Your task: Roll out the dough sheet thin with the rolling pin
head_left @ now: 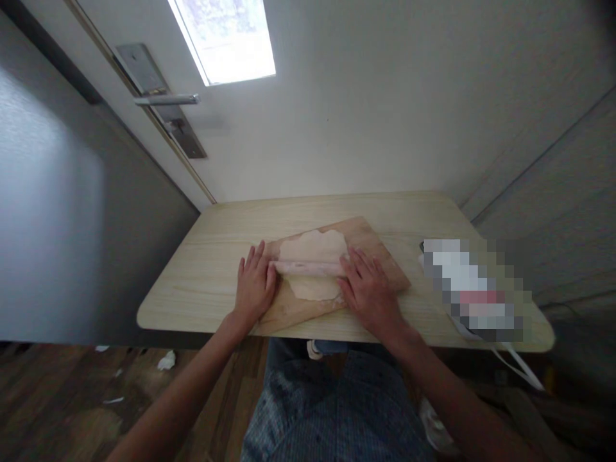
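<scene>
A pale wooden rolling pin (308, 268) lies crosswise over a flattened sheet of dough (315, 246) with a wavy edge. Under the dough is a wooden board (373, 240), set at an angle on the table. My left hand (253, 282) rests at the pin's left end, fingers stretched out and apart, thumb beside the pin. At the right end, my right hand (369, 289) lies over the pin with its fingers spread and extended. Both palms hide the pin's ends. Dough shows on the far and near sides of the pin.
The light wood table (192, 282) has rounded corners and stands against a white door with a metal handle (168, 100). On the table's right lies a pixelated item (471, 292), with a white strap (522, 367) hanging over the edge. Scraps of white paper (166, 360) litter the floor at left.
</scene>
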{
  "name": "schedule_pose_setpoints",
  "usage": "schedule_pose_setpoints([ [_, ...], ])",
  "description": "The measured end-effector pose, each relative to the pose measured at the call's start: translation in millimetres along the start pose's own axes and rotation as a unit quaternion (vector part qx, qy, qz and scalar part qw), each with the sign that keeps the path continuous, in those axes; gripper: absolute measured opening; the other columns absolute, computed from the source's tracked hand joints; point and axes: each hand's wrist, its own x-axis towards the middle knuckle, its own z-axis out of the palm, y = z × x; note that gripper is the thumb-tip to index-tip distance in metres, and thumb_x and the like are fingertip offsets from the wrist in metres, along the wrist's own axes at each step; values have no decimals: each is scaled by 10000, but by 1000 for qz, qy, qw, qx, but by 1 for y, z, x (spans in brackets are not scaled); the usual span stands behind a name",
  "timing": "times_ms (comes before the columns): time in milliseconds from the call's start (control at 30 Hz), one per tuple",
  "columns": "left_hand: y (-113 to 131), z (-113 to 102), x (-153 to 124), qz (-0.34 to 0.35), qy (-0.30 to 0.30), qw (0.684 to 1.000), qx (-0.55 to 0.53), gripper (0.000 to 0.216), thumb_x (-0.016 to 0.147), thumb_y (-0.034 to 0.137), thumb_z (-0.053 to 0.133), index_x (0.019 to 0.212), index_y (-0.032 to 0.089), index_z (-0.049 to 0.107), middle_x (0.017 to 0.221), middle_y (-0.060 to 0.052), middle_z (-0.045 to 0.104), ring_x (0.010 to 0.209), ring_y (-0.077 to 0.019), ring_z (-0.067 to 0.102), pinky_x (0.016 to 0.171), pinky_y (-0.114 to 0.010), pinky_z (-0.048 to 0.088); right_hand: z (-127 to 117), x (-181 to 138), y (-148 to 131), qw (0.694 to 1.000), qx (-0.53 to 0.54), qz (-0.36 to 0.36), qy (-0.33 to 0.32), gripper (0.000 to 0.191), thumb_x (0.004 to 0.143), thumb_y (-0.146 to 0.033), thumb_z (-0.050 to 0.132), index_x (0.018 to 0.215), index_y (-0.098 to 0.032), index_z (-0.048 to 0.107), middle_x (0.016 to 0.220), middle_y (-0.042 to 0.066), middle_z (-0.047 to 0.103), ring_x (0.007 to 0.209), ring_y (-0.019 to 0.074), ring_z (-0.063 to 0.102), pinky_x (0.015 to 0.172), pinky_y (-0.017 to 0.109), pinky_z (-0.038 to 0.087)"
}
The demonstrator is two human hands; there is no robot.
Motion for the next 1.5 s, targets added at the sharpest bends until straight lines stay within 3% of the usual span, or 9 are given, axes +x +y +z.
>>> schedule_pose_setpoints([
  [100, 8, -3, -18, -5, 0, 998, 59, 418, 912, 357, 259, 1207, 158, 480, 1443, -111, 316, 1370, -295, 143, 1057, -615, 125, -3, -13, -5, 1000, -7, -6, -1, 446, 899, -322, 357, 1284, -129, 474, 1409, 135, 375, 1324, 249, 282, 1068, 463, 220],
  [167, 14, -4, -23, 10, 0, 996, 88, 458, 905, 408, 284, 1215, 126, 469, 1438, -153, 310, 1370, -303, 137, 1061, -618, 81, -3, -18, -9, 1000, -15, -5, 0, 471, 892, -328, 376, 1304, -111, 448, 1427, 151, 336, 1337, 258, 250, 1071, 468, 210],
  [400, 27, 2, -10, 56, -20, 994, 94, 574, 895, 441, 280, 1257, 26, 440, 1402, -219, 346, 1328, -304, 271, 1096, -473, 176, 3, -9, -15, 1000, -22, -6, -9, 520, 896, -357, 358, 1325, -68, 415, 1438, 167, 301, 1343, 264, 232, 1067, 442, 237],
  [667, 43, 4, 13, 80, -28, 990, 110, 493, 905, 421, 289, 1300, 150, 408, 1378, -126, 421, 1306, -277, 314, 1080, -453, 203, 10, 28, -6, 1000, -16, -14, -17, 482, 930, -327, 240, 1315, -115, 439, 1433, 112, 334, 1339, 232, 250, 1088, 457, 172],
  [833, 47, 8, 37, 91, -31, 992, 85, 450, 923, 391, 245, 1223, 155, 484, 1281, -116, 517, 1246, -286, 391, 1034, -443, 266, 16, 52, -6, 999, -21, -6, -29, 486, 930, -330, 232, 1298, -112, 462, 1399, 116, 397, 1320, 256, 283, 1084, 475, 148],
  [1033, 51, 13, 75, 81, -76, 993, 45, 418, 938, 335, 211, 1063, 165, 572, 1127, -108, 609, 1070, -239, 542, 871, -355, 402, 23, 89, -6, 998, -32, 22, -50, 481, 928, -321, 209, 1246, -134, 519, 1362, 123, 447, 1271, 259, 369, 1046, 458, 223],
  [1300, 54, 21, 110, 40, -122, 991, 34, 428, 927, 332, 209, 984, 179, 604, 993, -84, 655, 897, -213, 604, 747, -302, 428, 30, 132, -3, 993, -25, 19, -111, 464, 926, -305, 211, 1252, -152, 503, 1351, 120, 460, 1259, 276, 378, 1025, 507, 226],
  [1500, 50, 30, 142, 2, -146, 989, 5, 442, 887, 318, 250, 887, 128, 649, 898, -121, 660, 826, -239, 611, 713, -330, 444, 38, 161, 8, 989, -16, 15, -149, 432, 920, -275, 216, 1066, -129, 595, 1158, 150, 596, 1064, 278, 535, 906, 471, 363],
])
